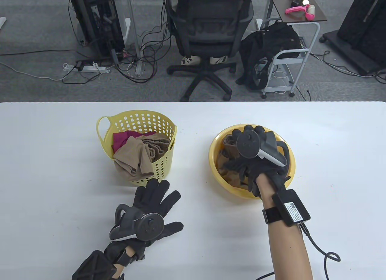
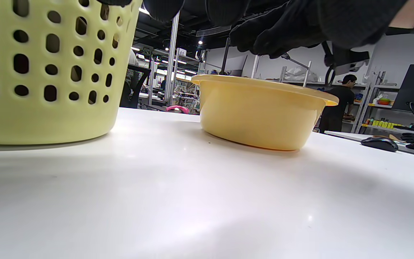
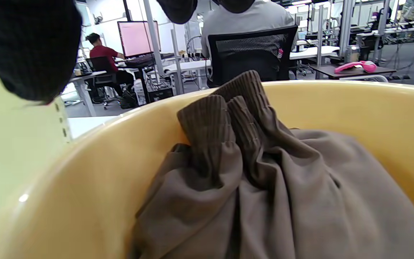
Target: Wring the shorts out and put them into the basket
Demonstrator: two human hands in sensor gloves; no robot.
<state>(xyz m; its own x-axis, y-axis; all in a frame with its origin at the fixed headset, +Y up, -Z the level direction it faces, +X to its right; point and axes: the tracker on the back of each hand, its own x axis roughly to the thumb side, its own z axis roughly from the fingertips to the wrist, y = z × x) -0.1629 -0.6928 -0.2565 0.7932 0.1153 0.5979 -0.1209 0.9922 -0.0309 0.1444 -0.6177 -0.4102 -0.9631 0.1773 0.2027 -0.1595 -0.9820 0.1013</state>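
White tabletop (image 1: 45, 171) filled the lower view, with office chairs, cables and a cart on the grey floor beyond. Toward the left stood the perforated yellow basket (image 1: 164, 123), already holding tan and magenta garments, presumably wrung ones, one tan piece draping over its near rim. Just below it the left hand (image 1: 153, 207) lay flat on the table, fingers spread and holding nothing, likely waiting to help with wringing. To the right sat the yellow basin (image 1: 214, 141), where the brown shorts (image 3: 264, 187) lay bunched, their ribbed waistband leaning against the far wall. The right hand (image 1: 256, 159) hovered over the basin, reaching toward the cloth, probably to lift it. Its tracker covered the fingers from above, and the wrist view showed only fingertips at the top edge, so I could not tell whether it gripped the shorts. Whether water remained in the basin was also hidden.
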